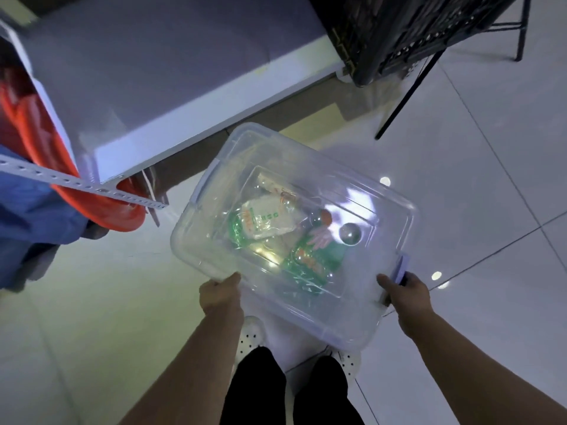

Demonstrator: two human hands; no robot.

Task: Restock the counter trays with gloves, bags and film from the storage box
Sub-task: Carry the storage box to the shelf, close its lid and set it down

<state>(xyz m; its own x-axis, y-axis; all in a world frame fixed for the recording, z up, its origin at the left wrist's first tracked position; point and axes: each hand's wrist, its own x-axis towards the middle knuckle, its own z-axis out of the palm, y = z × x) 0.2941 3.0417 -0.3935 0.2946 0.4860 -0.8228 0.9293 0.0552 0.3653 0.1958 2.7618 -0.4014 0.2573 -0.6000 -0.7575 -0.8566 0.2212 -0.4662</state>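
A clear plastic storage box [214, 240] with its lid on hangs above the floor in front of me, carried in both hands. My left hand [219, 292] grips its near left edge. My right hand [403, 291] grips the near right corner, beside a pale purple latch [402, 266]. Through the lid I see a white and green packet [264, 220] and a green glove pack [313, 256] with a hand printed on it. Other contents are blurred by glare.
A white shelf board [171, 75] juts out at the upper left, with a perforated metal rail [82, 187] and an orange basin [101, 210] under it. Blue cloth [30, 216] hangs at the left. A black crate [408, 29] on thin black legs stands upper right. My feet are below on pale tiles.
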